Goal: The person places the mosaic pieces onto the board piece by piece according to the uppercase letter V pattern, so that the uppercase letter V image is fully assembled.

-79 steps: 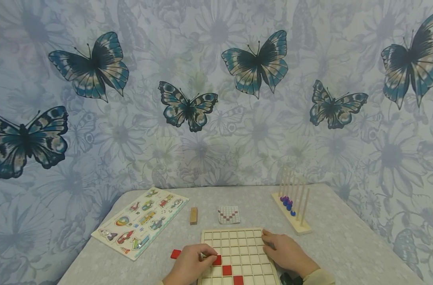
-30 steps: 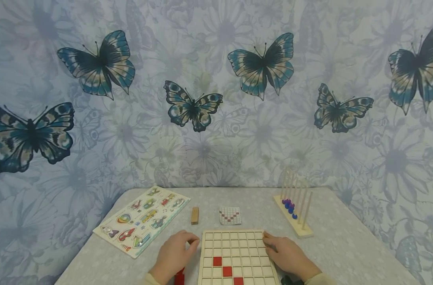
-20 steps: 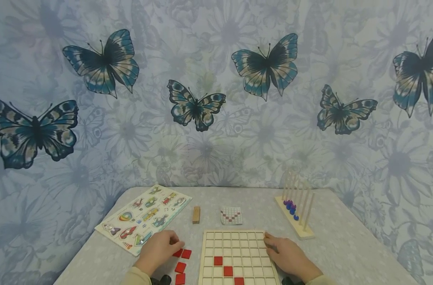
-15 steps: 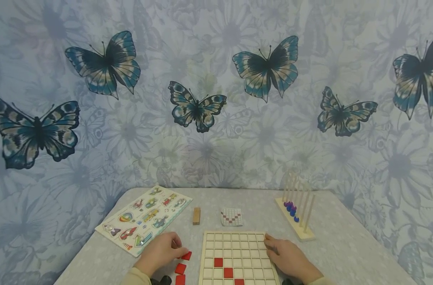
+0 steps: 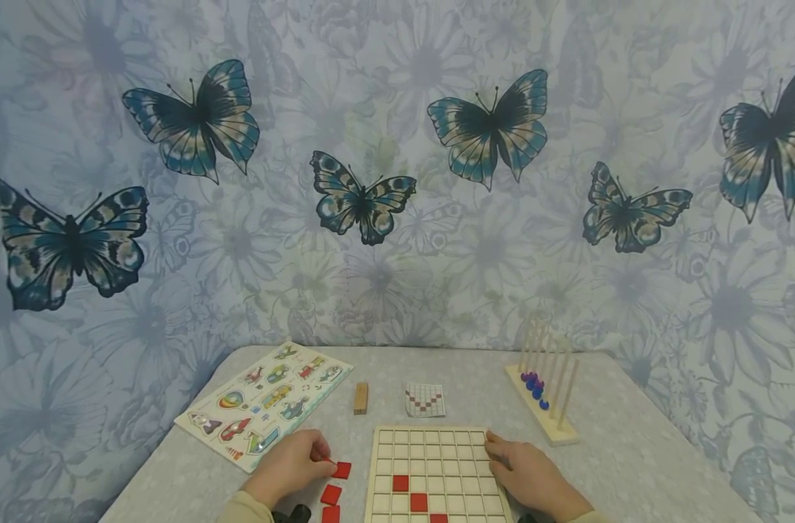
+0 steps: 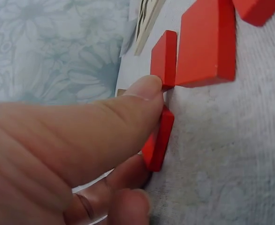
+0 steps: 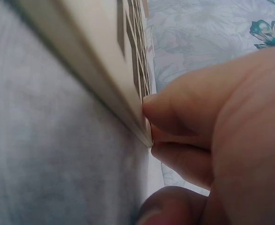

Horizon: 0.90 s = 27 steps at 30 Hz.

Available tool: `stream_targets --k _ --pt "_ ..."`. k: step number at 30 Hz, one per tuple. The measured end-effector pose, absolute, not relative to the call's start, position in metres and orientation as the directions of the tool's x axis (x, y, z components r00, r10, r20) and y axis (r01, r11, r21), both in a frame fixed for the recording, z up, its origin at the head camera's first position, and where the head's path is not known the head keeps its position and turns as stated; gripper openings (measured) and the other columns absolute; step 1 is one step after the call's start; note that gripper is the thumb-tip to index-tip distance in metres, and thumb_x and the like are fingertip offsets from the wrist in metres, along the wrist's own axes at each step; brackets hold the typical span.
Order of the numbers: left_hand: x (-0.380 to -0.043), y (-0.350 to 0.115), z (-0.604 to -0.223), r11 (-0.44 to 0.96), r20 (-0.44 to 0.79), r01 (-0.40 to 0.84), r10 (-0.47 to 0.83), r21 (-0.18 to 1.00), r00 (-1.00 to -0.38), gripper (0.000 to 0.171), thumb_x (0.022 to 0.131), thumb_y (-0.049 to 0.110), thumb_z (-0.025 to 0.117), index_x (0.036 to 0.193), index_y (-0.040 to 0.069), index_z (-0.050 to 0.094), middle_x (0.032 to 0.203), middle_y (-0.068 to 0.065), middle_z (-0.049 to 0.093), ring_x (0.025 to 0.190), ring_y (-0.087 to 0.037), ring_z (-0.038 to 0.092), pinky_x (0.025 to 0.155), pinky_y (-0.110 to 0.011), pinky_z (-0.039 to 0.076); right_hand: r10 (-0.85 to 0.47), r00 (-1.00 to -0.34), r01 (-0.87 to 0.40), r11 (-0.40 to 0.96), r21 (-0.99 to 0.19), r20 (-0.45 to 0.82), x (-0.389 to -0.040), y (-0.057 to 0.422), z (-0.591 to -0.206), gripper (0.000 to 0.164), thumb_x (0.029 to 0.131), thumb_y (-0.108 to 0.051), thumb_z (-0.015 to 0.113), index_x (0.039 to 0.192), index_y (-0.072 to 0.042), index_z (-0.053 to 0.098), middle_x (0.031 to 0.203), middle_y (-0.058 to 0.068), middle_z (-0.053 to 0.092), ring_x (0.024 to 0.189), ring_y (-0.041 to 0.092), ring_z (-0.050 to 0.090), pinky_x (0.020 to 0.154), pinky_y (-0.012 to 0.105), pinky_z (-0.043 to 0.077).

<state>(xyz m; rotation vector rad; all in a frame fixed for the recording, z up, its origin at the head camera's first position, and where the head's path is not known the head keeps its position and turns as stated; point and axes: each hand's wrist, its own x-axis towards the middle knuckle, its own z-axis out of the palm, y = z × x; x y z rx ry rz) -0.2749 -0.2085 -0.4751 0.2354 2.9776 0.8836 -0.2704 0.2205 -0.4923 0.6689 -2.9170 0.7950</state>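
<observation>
My left hand [image 5: 291, 463] is at the loose red tiles left of the board. In the left wrist view its thumb and fingers pinch one red square tile [image 6: 159, 143], which stands tilted; the head view mostly hides this tile. Other red tiles [image 5: 331, 495] lie in a rough column beside the hand. The wooden grid board [image 5: 440, 468] holds red tiles in a diagonal, including an upper one [image 5: 400, 483] and a middle one [image 5: 419, 502]. My right hand [image 5: 531, 472] grips the board's right edge near its far corner, thumb on the rim.
Behind the board lies a small pattern card [image 5: 425, 400], with a small wooden block [image 5: 361, 398] to its left. A picture puzzle board [image 5: 267, 407] lies at the left. At the right stands a peg rack [image 5: 543, 407] with blue and purple beads. A patterned wall rises behind.
My left hand has let go of the upper red tile on the board, moved left to the loose tiles and pinched one. The right hand stays on the board's edge.
</observation>
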Motion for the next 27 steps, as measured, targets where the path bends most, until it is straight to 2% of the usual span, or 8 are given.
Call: stream_targets --k 9,16,27 --pt "-0.2720 -0.2076 -0.4727 0.817 0.029 0.122 0.127 0.564 -0.991 0.030 0.080 0.027 0.089 0.085 0.016 0.061 0.076 0.004 0.060 0.067 -0.014 0.052 0.060 -0.032 0.042 -0.389 -0.912 -0.400 0.771 -0.495 0.130 -0.2689 0.2192 -0.4899 0.043 0.100 -0.023 0.066 0.137 0.000 0.064 0.150 0.015 0.056 0.130 0.042 0.059 0.102 0.061 0.047" --pt "-0.2730 -0.2053 -0.4726 0.814 0.022 0.112 0.121 0.570 -0.992 0.022 0.087 0.022 0.083 0.081 0.015 0.063 0.070 0.005 0.062 0.062 -0.014 0.053 0.057 -0.031 0.042 -0.392 -0.912 -0.395 0.770 -0.501 0.118 -0.2695 0.2200 -0.4880 0.045 0.101 -0.025 0.065 0.137 0.001 0.064 0.150 0.016 0.055 0.131 0.043 0.058 0.103 0.062 0.046" --pt "-0.2719 -0.2034 -0.4698 0.809 0.029 0.106 0.110 0.579 -0.994 0.016 0.090 0.018 0.079 0.081 0.015 0.066 0.071 0.005 0.061 0.062 -0.014 0.053 0.055 -0.031 0.044 -0.392 -0.912 -0.399 0.771 -0.496 0.124 -0.2687 0.2198 -0.4878 0.045 0.100 -0.025 0.066 0.137 0.000 0.064 0.150 0.016 0.055 0.131 0.042 0.058 0.104 0.062 0.045"
